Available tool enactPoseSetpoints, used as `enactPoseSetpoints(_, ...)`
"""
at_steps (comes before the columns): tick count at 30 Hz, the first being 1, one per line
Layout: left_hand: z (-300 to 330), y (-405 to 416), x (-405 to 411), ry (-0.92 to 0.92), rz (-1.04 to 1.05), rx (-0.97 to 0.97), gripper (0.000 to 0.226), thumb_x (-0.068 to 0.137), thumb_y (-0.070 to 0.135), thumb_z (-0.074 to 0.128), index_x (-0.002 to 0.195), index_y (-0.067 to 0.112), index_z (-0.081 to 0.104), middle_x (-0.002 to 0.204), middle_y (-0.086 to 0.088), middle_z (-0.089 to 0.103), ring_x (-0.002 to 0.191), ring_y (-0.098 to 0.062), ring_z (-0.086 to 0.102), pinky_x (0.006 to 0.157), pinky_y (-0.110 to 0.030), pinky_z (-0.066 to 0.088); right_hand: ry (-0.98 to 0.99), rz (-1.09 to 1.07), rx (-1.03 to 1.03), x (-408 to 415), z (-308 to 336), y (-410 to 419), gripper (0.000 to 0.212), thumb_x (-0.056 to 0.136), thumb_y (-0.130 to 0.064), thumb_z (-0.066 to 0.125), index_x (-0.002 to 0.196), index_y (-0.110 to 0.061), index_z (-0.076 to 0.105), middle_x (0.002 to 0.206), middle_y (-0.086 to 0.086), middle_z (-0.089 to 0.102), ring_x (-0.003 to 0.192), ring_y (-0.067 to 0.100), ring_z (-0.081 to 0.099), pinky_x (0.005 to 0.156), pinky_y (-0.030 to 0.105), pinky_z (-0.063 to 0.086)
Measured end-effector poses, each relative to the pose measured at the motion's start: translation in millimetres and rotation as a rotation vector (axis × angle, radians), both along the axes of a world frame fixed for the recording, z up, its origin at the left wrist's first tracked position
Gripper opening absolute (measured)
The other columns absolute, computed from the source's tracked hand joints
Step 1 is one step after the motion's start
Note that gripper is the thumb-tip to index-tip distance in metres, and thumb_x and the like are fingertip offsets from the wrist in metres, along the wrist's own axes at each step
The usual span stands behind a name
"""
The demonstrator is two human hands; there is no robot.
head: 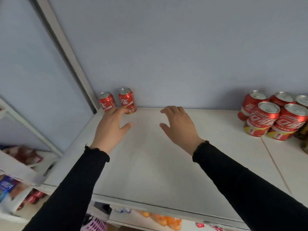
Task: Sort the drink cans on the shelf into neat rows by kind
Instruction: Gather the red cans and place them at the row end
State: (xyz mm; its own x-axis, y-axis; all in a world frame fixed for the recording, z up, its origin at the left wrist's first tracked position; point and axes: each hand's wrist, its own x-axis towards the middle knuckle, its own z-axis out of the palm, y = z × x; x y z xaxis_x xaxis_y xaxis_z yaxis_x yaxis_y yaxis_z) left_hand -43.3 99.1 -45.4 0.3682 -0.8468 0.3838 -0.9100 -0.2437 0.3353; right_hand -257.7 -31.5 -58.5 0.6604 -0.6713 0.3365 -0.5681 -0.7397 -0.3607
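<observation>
Now: Both Hands Over The Shelf

Head view: left hand (110, 127), fingers spread wide, fingertips at two upright red cans (117, 101) far left on the white shelf (150, 164). Right hand (179, 125) hovers open, empty. More red cans (273, 114) cluster far right.

Both hands reach forward, left (111, 126) and right (179, 126), fingers spread, empty.

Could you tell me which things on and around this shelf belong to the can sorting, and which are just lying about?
Part of the job:
two red cans at the back left
red can cluster at the right
shelf
left hand, right hand, both open

Lying about:
packets on the lower left shelf
orange items below
</observation>
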Motion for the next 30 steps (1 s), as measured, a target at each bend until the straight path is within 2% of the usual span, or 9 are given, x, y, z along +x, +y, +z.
enactPoseSetpoints(3,-0.1,1.8,54.2,0.015,0.001,-0.005,0.046,0.088,0.029,0.071,0.130,0.023,0.054,0.131,0.002,0.054,0.118,-0.021,0.050,0.095,-0.031,0.042,-0.032,-0.017,0.070,63.7,1.3,4.7,0.053,0.095,-0.032,0.061,0.143,-0.017,0.045,0.138,0.002,0.053,0.127,0.022,0.045,0.099,0.033,0.043)
enactPoseSetpoints(7,-4.0,-9.0,110.5,0.083,0.021,-0.027,0.068,0.081,0.027,0.078,0.140,0.019,0.045,0.133,-0.007,0.049,0.122,-0.026,0.047,0.098,-0.032,0.040,-0.156,-0.102,0.260,134.2,-8.1,1.7,0.066,0.091,-0.033,0.068,0.146,-0.014,0.037,0.141,0.007,0.050,0.127,0.023,0.048,0.097,0.032,0.043)
enactPoseSetpoints(11,-10.0,-27.8,147.7,0.237,-0.031,-0.016,0.089,0.071,0.023,0.087,0.145,0.021,0.037,0.141,-0.006,0.041,0.126,-0.022,0.047,0.099,-0.027,0.035,-0.309,-0.200,0.473,183.8,-20.8,-5.3,0.081,0.084,-0.033,0.076,0.148,-0.012,0.032,0.144,0.009,0.042,0.126,0.025,0.051,0.095,0.031,0.043)
enactPoseSetpoints(13,-12.9,-40.8,161.1,0.354,-0.045,-0.001,0.097,0.070,0.019,0.088,0.148,0.023,0.032,0.145,-0.004,0.039,0.127,-0.020,0.048,0.099,-0.029,0.039,-0.356,-0.243,0.514,201.9,-24.9,-9.9,0.083,0.081,-0.029,0.079,0.146,-0.011,0.032,0.143,0.009,0.041,0.123,0.027,0.053,0.094,0.034,0.047)
enactPoseSetpoints(15,-15.9,-53.5,170.6,0.478,-0.064,0.007,0.108,0.070,0.017,0.089,0.154,0.026,0.022,0.151,-0.001,0.037,0.132,-0.019,0.047,0.107,-0.035,0.041,-0.381,-0.284,0.523,215.2,-28.4,-15.7,0.080,0.078,-0.024,0.080,0.143,-0.011,0.034,0.140,0.009,0.043,0.120,0.028,0.054,0.095,0.038,0.050)
enactPoseSetpoints(17,-19.1,-62.1,176.8,0.529,-0.093,0.019,0.112,0.072,0.015,0.088,0.157,0.029,0.015,0.155,0.001,0.034,0.135,-0.018,0.045,0.111,-0.040,0.041,-0.396,-0.307,0.522,225.1,-32.2,-20.6,0.075,0.076,-0.023,0.081,0.136,-0.011,0.039,0.133,0.009,0.048,0.117,0.028,0.055,0.096,0.041,0.051)
enactPoseSetpoints(20,-23.2,-64.9,179.5,0.531,-0.112,0.017,0.107,0.073,0.013,0.088,0.155,0.030,0.020,0.151,0.002,0.040,0.131,-0.017,0.048,0.108,-0.040,0.043,-0.423,-0.321,0.506,235.9,-36.2,-24.9,0.069,0.073,-0.026,0.083,0.127,-0.012,0.042,0.125,0.008,0.054,0.113,0.027,0.054,0.094,0.043,0.051)
enactPoseSetpoints(25,-27.0,-53.5,173.2,0.503,-0.125,-0.043,0.080,0.067,0.017,0.090,0.132,0.026,0.043,0.124,0.003,0.059,0.111,-0.018,0.060,0.093,-0.038,0.052,-0.477,-0.310,0.531,235.1,-37.7,-24.4,0.063,0.074,-0.032,0.084,0.122,-0.016,0.045,0.120,0.003,0.060,0.107,0.023,0.060,0.089,0.041,0.055)
enactPoseSetpoints(30,-21.9,-47.8,134.8,0.537,-0.177,-0.139,0.076,0.066,0.022,0.092,0.128,0.028,0.048,0.118,0.007,0.062,0.104,-0.013,0.061,0.087,-0.033,0.053,-0.604,-0.310,0.574,180.4,-22.8,-4.3,0.055,0.075,-0.035,0.083,0.115,-0.024,0.046,0.113,-0.006,0.063,0.097,0.014,0.064,0.075,0.025,0.049)
